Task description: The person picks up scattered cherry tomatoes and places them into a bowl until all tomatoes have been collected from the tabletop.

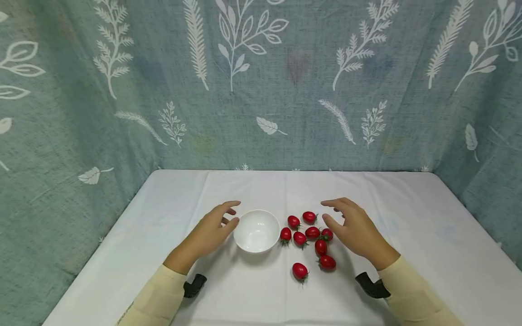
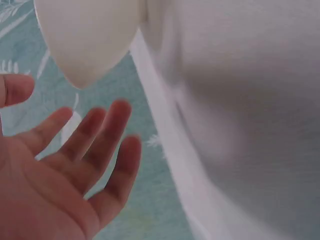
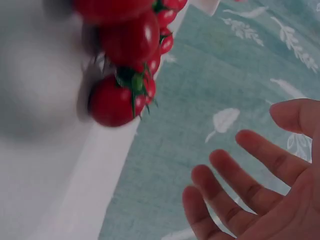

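Observation:
A white bowl (image 1: pixel 257 232) stands upright on the white cloth, with nothing inside it. My left hand (image 1: pixel 213 230) is at its left side, thumb near the rim, fingers spread and relaxed; the left wrist view has the bowl (image 2: pixel 90 40) just beyond the fingers of that hand (image 2: pixel 75 170). Several small red tomatoes (image 1: pixel 312 233) with green stems lie loose to the right of the bowl. Right of them hovers my right hand (image 1: pixel 354 228), fingers loosely bent around nothing. The right wrist view shows tomatoes (image 3: pixel 112 102) beside the relaxed right hand (image 3: pixel 255 190).
White cloth (image 1: pixel 228 294) covers the table. A blue-green curtain (image 1: pixel 293 117) with white leaf prints hangs behind and along both sides. One tomato (image 1: pixel 300 271) lies apart, nearer the front. Black straps (image 1: pixel 373 286) sit at the wrists.

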A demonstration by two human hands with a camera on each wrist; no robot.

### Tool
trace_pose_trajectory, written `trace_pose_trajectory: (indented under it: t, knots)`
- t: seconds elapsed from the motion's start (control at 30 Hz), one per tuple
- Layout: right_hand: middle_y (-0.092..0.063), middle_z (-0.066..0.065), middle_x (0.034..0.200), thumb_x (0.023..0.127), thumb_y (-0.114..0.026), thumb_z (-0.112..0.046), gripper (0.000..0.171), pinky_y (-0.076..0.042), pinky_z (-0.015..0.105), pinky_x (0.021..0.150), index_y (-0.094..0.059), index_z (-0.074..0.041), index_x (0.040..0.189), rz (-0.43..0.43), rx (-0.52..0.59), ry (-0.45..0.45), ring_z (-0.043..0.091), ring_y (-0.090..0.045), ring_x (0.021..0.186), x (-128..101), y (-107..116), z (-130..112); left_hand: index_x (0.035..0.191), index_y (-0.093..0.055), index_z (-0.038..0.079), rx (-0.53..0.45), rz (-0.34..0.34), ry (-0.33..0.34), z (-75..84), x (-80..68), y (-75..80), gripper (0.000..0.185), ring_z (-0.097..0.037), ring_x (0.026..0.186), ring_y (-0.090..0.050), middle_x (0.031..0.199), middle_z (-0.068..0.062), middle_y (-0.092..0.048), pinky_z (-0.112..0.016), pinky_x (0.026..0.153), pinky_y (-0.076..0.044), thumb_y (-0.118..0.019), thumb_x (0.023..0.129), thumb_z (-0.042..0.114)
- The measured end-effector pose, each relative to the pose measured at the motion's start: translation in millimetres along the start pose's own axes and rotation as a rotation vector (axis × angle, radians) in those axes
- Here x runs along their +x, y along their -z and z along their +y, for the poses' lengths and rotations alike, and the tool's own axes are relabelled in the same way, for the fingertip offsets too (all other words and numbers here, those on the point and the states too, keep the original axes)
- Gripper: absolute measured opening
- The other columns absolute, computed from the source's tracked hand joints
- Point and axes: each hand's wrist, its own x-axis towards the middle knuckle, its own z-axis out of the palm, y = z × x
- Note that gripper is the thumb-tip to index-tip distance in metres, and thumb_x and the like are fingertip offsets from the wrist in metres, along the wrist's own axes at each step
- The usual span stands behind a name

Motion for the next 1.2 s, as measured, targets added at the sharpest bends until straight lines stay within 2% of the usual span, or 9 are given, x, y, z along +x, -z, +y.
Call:
trace_pose_trajectory:
  t: [0.17, 0.3, 0.4, 0.53, 0.73, 0.93, 1.2]
  knots:
    - [-0.064, 0.006, 0.127, 0.095, -0.065, -0.015, 0.030, -0.052, 0.048, 0.089, -0.068, -0.014, 0.125, -0.005, 0.015, 0.042, 0.030, -0.060, 0.113, -0.6, -7.9, 1.8, 0.151, -0.041, 0.022, -0.120, -0.121, 0.016, -11.4, -1.8, -1.6, 0.050, -0.020, 0.098, -0.063, 0.131, -0.010, -0.058, -0.034, 0.079, -0.049, -0.053, 0.103, 0.025]
    - [-0.064, 0.007, 0.127, 0.093, -0.065, -0.009, 0.032, -0.051, 0.043, 0.085, -0.068, -0.012, 0.125, -0.036, 0.001, 0.058, 0.029, -0.060, 0.112, 0.3, -15.6, 7.5, 0.153, -0.037, 0.021, -0.170, -0.210, 0.005, -19.5, -3.1, -1.2, 0.052, -0.019, 0.098, -0.061, 0.106, -0.012, -0.066, -0.035, 0.083, -0.046, -0.052, 0.103, 0.022]
    - [-0.065, 0.008, 0.125, 0.092, -0.066, -0.008, 0.033, -0.053, 0.044, 0.087, -0.068, -0.010, 0.125, -0.063, -0.024, 0.056, 0.029, -0.061, 0.113, 1.1, -20.5, 12.2, 0.153, -0.035, 0.023, -0.211, -0.242, 0.005, -22.1, -2.7, -2.1, 0.055, -0.018, 0.098, -0.062, 0.106, -0.013, -0.064, -0.034, 0.083, -0.046, -0.051, 0.101, 0.019]
    - [-0.065, 0.008, 0.122, 0.091, -0.066, -0.006, 0.034, -0.053, 0.048, 0.094, -0.068, -0.009, 0.124, -0.094, -0.049, 0.037, 0.030, -0.062, 0.114, 1.3, -22.8, 16.6, 0.153, -0.037, 0.025, -0.264, -0.259, 0.011, -23.7, -0.2, -4.4, 0.057, -0.018, 0.094, -0.065, 0.128, -0.014, -0.054, -0.033, 0.082, -0.047, -0.052, 0.098, 0.018]
    - [-0.065, 0.008, 0.121, 0.090, -0.064, -0.005, 0.036, -0.054, 0.044, 0.088, -0.068, -0.010, 0.125, -0.164, -0.073, 0.014, 0.027, -0.062, 0.107, 1.9, -20.8, 18.5, 0.152, -0.038, 0.030, -0.274, -0.275, 0.035, -27.9, 1.8, -3.7, 0.058, -0.018, 0.098, -0.064, 0.128, -0.011, -0.056, -0.037, 0.087, -0.047, -0.053, 0.097, 0.020]
    - [-0.066, 0.007, 0.114, 0.086, -0.066, 0.000, 0.036, -0.054, 0.035, 0.079, -0.069, -0.009, 0.120, -0.224, -0.115, 0.042, 0.018, -0.063, 0.093, 2.1, -19.2, 22.4, 0.153, -0.035, 0.032, -0.288, -0.298, 0.047, -27.3, 2.1, -3.3, 0.061, -0.020, 0.102, -0.062, 0.130, -0.010, -0.057, -0.039, 0.089, -0.046, -0.055, 0.095, 0.022]
    - [-0.068, 0.004, 0.110, 0.085, -0.073, -0.002, 0.032, -0.056, 0.034, 0.079, -0.070, -0.009, 0.116, -0.251, -0.117, 0.044, 0.018, -0.065, 0.093, 1.9, -20.3, 23.5, 0.153, -0.034, 0.031, -0.307, -0.315, 0.055, -28.5, 2.3, -3.5, 0.062, -0.020, 0.102, -0.061, 0.128, -0.009, -0.058, -0.041, 0.090, -0.046, -0.054, 0.095, 0.022]
